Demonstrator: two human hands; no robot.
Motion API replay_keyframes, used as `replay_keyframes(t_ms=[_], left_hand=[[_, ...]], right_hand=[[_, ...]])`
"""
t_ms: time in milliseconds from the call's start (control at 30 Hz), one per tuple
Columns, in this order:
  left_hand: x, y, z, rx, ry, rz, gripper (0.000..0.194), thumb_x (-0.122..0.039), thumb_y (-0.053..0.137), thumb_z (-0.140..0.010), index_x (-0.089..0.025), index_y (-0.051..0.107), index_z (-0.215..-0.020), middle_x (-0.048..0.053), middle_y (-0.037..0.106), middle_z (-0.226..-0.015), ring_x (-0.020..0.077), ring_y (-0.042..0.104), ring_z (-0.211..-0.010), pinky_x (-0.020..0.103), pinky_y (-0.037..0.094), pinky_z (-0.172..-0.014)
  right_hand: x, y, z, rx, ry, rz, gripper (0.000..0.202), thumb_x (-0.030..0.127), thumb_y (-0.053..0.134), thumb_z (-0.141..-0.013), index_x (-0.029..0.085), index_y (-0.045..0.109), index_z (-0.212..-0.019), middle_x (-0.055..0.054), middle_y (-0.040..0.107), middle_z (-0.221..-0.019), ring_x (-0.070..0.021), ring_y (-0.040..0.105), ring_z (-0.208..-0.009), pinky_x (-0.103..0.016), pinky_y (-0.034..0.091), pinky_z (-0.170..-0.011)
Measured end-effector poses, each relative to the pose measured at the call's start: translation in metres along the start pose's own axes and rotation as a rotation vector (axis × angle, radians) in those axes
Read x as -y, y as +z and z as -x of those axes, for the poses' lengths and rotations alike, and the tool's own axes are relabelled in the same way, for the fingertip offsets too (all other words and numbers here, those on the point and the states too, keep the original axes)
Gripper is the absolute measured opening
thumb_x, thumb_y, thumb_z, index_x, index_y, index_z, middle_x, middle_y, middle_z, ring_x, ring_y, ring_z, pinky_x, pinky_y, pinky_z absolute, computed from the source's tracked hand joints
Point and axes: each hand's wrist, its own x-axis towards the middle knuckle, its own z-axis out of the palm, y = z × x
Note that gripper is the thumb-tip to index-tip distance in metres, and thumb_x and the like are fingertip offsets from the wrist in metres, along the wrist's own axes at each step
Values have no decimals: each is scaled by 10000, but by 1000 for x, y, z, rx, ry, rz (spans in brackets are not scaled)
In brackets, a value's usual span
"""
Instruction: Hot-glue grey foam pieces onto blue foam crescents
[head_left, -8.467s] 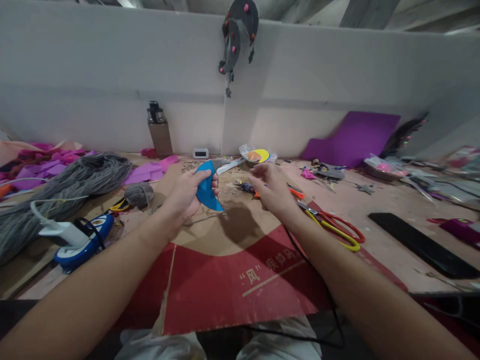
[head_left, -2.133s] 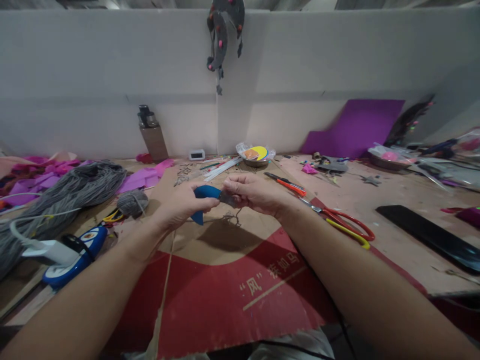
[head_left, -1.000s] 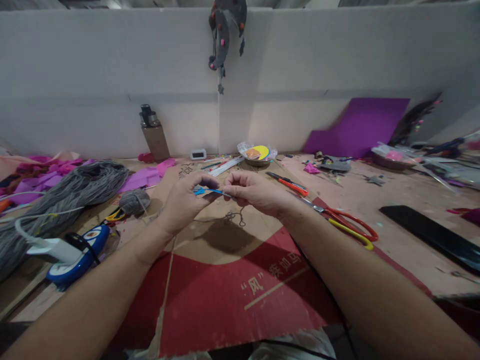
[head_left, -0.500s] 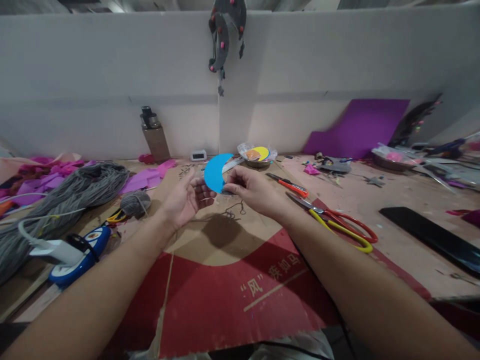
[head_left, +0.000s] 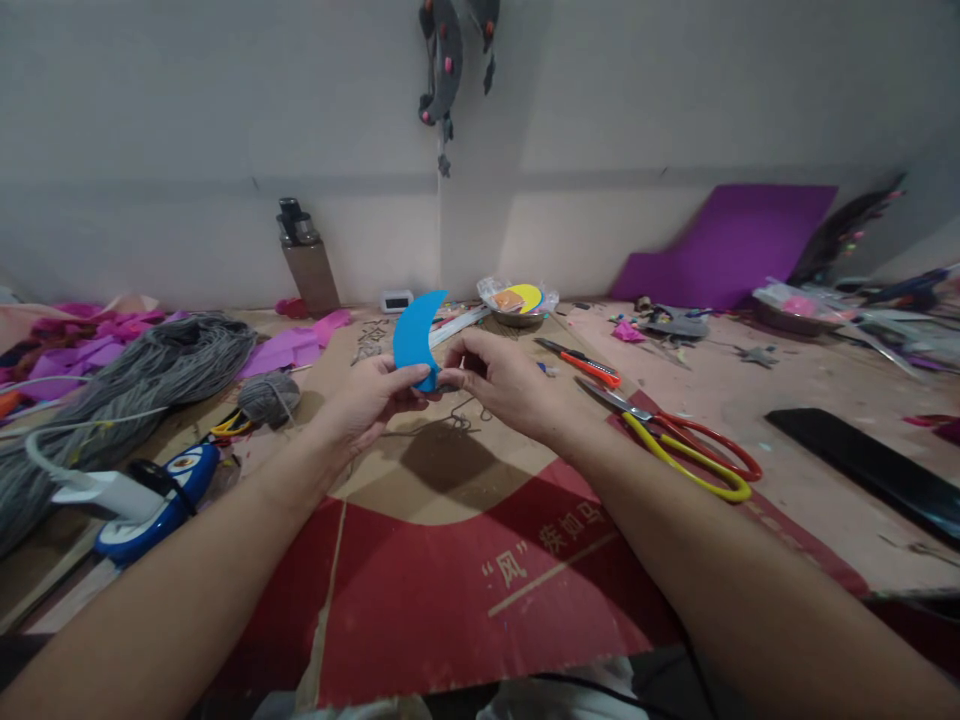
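A flat blue crescent moon cutout [head_left: 414, 335] is held up over the cardboard. My left hand [head_left: 379, 400] is closed on its lower end, with the thumb lying across the blue face. My right hand [head_left: 491, 380] pinches the crescent's lower tip from the right side, its fingertips close to the left thumb. Whether a strand is also between those fingertips I cannot make out. Below the hands, a thin grey strand of yarn [head_left: 457, 418] lies curled on the cardboard sheet [head_left: 420, 610].
Red-and-yellow-handled scissors [head_left: 675, 440] and an orange utility knife [head_left: 581, 362] lie to the right, with a black phone-like slab [head_left: 862, 465] beyond. Grey yarn [head_left: 172, 375], a small yarn ball [head_left: 268, 400] and a blue power strip [head_left: 157, 505] are left. A dish [head_left: 519, 305] stands behind.
My left hand has gone from open fingers beside the crescent to gripping its lower end. The crescent has turned and shifted slightly left. My right hand stays at its tip.
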Motion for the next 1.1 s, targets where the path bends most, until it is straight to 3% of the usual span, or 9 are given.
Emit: replay_keyframes(t_ms=[300, 467, 600, 667, 733, 833, 900, 1000, 1100], left_hand=[[2, 2, -1, -244, 188, -14, 287, -347, 779, -640, -116, 694, -789, 65, 706, -755, 128, 621, -620, 248, 475, -606], [4, 1, -3, -342, 250, 3, 282, -341, 786, -631, -127, 680, -780, 60, 713, -783, 134, 623, -646, 255, 487, -621], [6, -4, -6, -364, 281, 5, 293, -351, 783, -632, -130, 687, -799, 65, 720, -796, 134, 629, -636, 245, 482, -597], [6, -6, -8, -367, 281, 15, 291, -350, 785, -625, -132, 685, -790, 61, 718, -775, 136, 634, -623, 242, 482, -584], [6, -9, -10, -374, 279, 33, 278, -341, 784, -619, -134, 681, -774, 54, 712, -743, 136, 634, -605, 244, 485, -575], [5, -12, -12, -381, 279, 54, 263, -335, 780, -621, -138, 680, -764, 47, 707, -720, 137, 642, -601, 239, 486, -564], [5, -13, -12, -379, 286, 63, 258, -324, 780, -621, -144, 679, -775, 45, 711, -738, 139, 653, -617, 231, 483, -559], [3, -13, -12, -385, 299, 91, 244, -293, 782, -610, -153, 669, -775, 41, 713, -758, 144, 663, -631, 223, 470, -544], [0, -13, -11, -386, 299, 129, 234, -273, 778, -595, -153, 658, -756, 39, 707, -748, 150, 659, -620, 225, 452, -518]], right_hand=[[9, 4, 5, -180, -30, 39, 169, 323, 538, -902, 186, 515, -998, -74, 567, -1014, -150, 520, -823, -283, 435, -688], [9, 9, 5, -127, 33, 4, 155, 330, 504, -915, 184, 546, -950, -58, 608, -936, -147, 550, -781, -292, 456, -702], [4, -1, 4, -213, 94, 63, 171, 342, 496, -910, 185, 564, -921, -58, 639, -904, -147, 576, -751, -284, 455, -687], [-3, -12, 5, -273, 170, 184, 188, 348, 484, -907, 183, 574, -897, -64, 652, -875, -157, 588, -742, -288, 451, -683], [-14, -24, 8, -229, 321, 390, 240, 370, 472, -902, 175, 593, -833, -80, 659, -815, -179, 600, -731, -299, 442, -674], [-33, -34, 16, 95, 594, 691, 374, 469, 488, -873, 155, 630, -726, -126, 661, -731, -235, 627, -736, -320, 437, -655], [-43, -33, 21, 221, 659, 781, 392, 494, 530, -840, 130, 663, -782, -174, 681, -805, -278, 645, -796, -336, 448, -666], [-51, -26, 24, 144, 705, 722, 312, 367, 650, -755, 88, 672, -893, -228, 677, -933, -329, 643, -902, -360, 461, -707], [-59, -22, 25, 29, 799, 566, 202, 227, 707, -651, 118, 661, -814, -167, 675, -796, -304, 649, -821, -336, 461, -654]])
